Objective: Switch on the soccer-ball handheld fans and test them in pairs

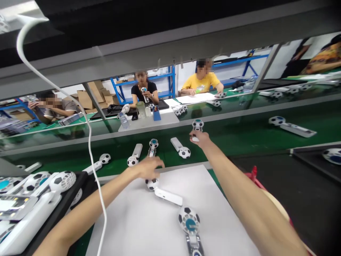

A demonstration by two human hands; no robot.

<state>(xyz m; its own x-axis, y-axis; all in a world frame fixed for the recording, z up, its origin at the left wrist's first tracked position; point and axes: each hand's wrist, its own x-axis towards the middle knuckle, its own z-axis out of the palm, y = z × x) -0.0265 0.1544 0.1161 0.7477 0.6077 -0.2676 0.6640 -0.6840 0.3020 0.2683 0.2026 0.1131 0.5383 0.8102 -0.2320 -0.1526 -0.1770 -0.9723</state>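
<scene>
My right hand (201, 138) reaches across the green surface, its fingers closed around the handle of a handheld fan with a football-patterned head (198, 124). My left hand (149, 168) hovers over the near edge, fingers apart and slightly blurred, holding nothing I can see. Just beyond it lies another handheld fan (153, 145) with a teal centre. On the white sheet (133, 220) below are two more: one with a white handle (169, 196), its head partly under my left hand, and one with a teal centre (189, 224), cut off by the bottom edge.
Several similar fans lie along the green belt (234, 137). A black tray (77, 209) piled with fans stands at left. A white cable (90, 135) hangs down in front. At right is a black tray (269, 188). Co-workers sit across the line; one in yellow (199, 83) leans over papers.
</scene>
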